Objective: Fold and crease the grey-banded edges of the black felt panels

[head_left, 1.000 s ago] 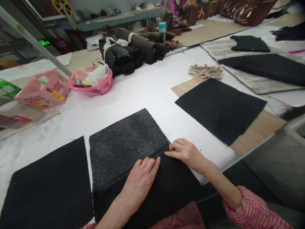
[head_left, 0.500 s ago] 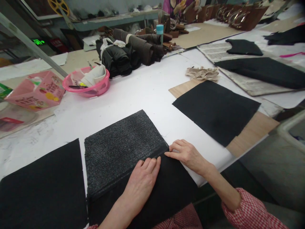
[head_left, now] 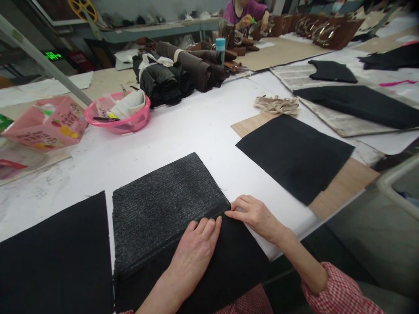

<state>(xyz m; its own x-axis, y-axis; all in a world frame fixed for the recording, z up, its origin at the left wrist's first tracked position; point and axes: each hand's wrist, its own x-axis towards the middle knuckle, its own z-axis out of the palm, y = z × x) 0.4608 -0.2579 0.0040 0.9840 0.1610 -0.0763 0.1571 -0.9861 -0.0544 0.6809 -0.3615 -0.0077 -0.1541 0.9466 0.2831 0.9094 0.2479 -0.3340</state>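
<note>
A black fabric piece (head_left: 229, 257) lies in front of me, overlapping a textured dark grey panel (head_left: 170, 205) along a straight seam. My left hand (head_left: 194, 250) rests palm down on the black fabric, its fingers side by side and lying along that seam. At the right end of the seam, my right hand (head_left: 253, 216) pinches the corner edge between thumb and fingers. The two hands are a short way apart. A separate black sheet (head_left: 59, 257) lies to the left of the panel.
On the right, another black sheet (head_left: 294, 155) lies over a thin wooden board (head_left: 348, 187), with beige strips (head_left: 276, 104) behind it. A pink basin (head_left: 119, 124) and a pink carton (head_left: 49, 126) stand at left. Dark rolls (head_left: 163, 83) lie behind. A person (head_left: 245, 13) works at the far table.
Both hands stay at the seam with almost no movement. The view has shifted slightly. The far person's hands have changed position.
</note>
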